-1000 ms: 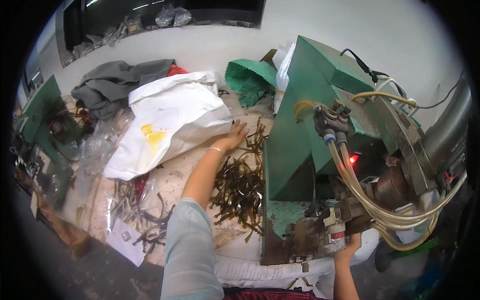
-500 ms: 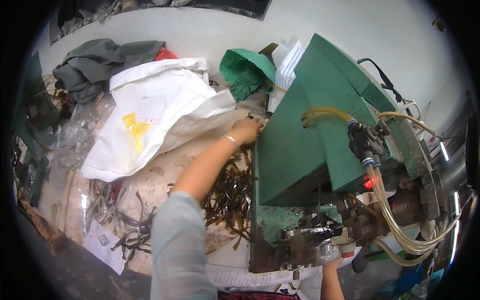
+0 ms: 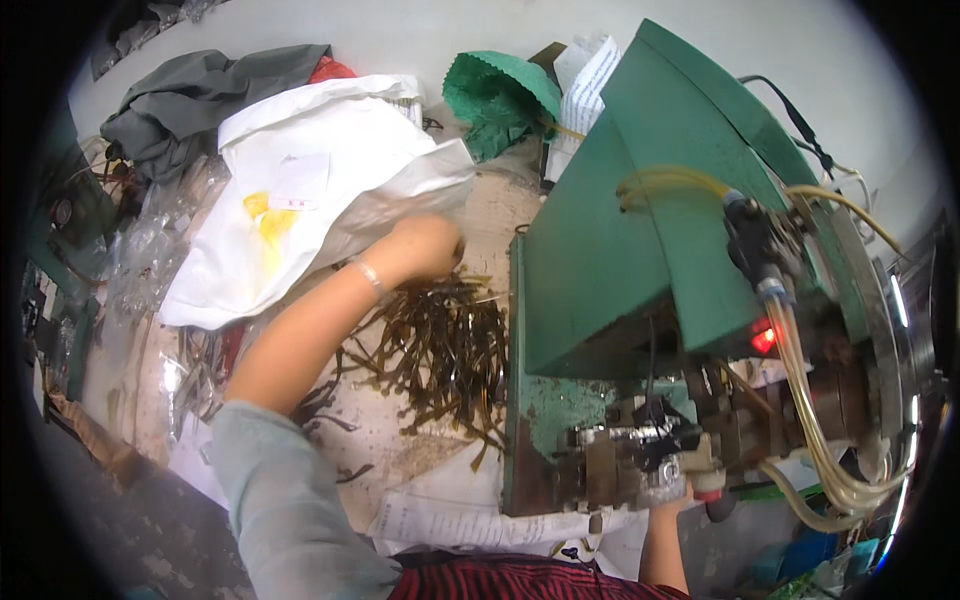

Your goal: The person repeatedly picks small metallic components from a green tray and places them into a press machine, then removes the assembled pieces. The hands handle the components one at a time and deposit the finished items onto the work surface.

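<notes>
My left hand (image 3: pixel 430 248) is curled closed at the far end of a pile of thin, shiny dark-brown strips (image 3: pixel 450 355), beside the open side of a white sack (image 3: pixel 330 180). A dark spot shows at its fingers, but what they hold is hidden. A clear band circles that wrist. On the right stands a green machine (image 3: pixel 620 250) with a worn metal clamp-like mechanism (image 3: pixel 620 470) at its near side. My right hand (image 3: pixel 672 500) reaches up to this mechanism from below; the fingers are hidden behind its parts.
Clear hoses (image 3: pixel 800 420) loop down the machine's right side, near a red light (image 3: pixel 765 336). A green bag (image 3: pixel 500 95) and papers (image 3: pixel 590 75) lie behind. Grey cloth (image 3: pixel 190 105) and clear plastic bags (image 3: pixel 150 260) are at left. Paper sheets (image 3: pixel 450 510) lie along the near edge.
My left hand has drawn back from the machine's far left edge, moving left over the strips and closing. My right hand stays by the mechanism. The whole view has shifted slightly.
</notes>
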Demonstrator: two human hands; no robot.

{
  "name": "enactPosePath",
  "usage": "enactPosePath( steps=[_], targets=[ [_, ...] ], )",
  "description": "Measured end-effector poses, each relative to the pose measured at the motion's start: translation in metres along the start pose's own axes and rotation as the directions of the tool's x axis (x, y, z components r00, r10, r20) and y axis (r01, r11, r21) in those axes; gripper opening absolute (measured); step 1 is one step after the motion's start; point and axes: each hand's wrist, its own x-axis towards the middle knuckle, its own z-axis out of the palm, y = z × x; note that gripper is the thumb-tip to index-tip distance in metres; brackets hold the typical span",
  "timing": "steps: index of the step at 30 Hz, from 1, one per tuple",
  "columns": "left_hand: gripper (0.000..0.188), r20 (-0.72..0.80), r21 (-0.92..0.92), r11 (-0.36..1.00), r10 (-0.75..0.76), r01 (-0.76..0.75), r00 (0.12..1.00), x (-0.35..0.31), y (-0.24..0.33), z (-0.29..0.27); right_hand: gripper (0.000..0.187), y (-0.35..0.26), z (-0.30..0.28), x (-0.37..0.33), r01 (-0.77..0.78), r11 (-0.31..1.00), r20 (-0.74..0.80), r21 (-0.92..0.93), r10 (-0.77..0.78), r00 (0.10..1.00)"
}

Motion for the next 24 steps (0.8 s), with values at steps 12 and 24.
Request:
enactPosePath(
  steps=[12,24],
  targets=[
    [0.027,-0.101,0.026,0.998,0.064,-0.062,0.993,-0.037,0.026,0.044,0.021,-0.052,0.024,0.007,0.349,0.856,0.01,-0.381,-0.374,0.928],
    [0.019,-0.518,0.255,0.956,0.263,-0.146,0.814,-0.176,0.13,0.153,0.016,-0.078,0.029,0.008,0.287,0.958,-0.016,-0.026,-0.287,0.958]
  ],
)
